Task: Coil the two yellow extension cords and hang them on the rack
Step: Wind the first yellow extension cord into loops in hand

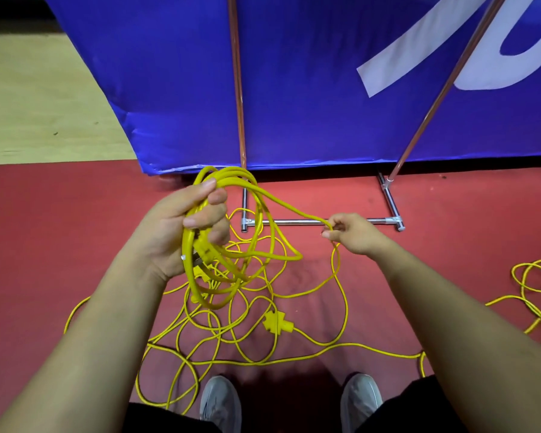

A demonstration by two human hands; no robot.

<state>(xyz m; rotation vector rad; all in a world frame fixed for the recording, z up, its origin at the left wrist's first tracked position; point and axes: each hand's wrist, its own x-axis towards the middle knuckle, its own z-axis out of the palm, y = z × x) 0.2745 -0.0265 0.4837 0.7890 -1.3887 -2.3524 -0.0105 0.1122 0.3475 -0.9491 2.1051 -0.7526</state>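
Observation:
My left hand [185,226] grips a bundle of several loops of a yellow extension cord [247,245], held above the floor. One strand runs from that coil to my right hand [353,232], which pinches it between thumb and fingers. The remaining length lies tangled on the red floor below, with its yellow plug block [277,323] between my arms. A second yellow cord [534,285] lies in loose loops at the right edge. The rack [319,221] stands just ahead, its chrome base bar on the floor and two copper-coloured uprights [238,89] rising out of view.
A large blue banner [294,73] with white lettering stands right behind the rack. Pale wooden floor [38,98] lies beyond the red mat at the left. My two grey shoes [221,404] stand at the bottom, with loose cord close around them.

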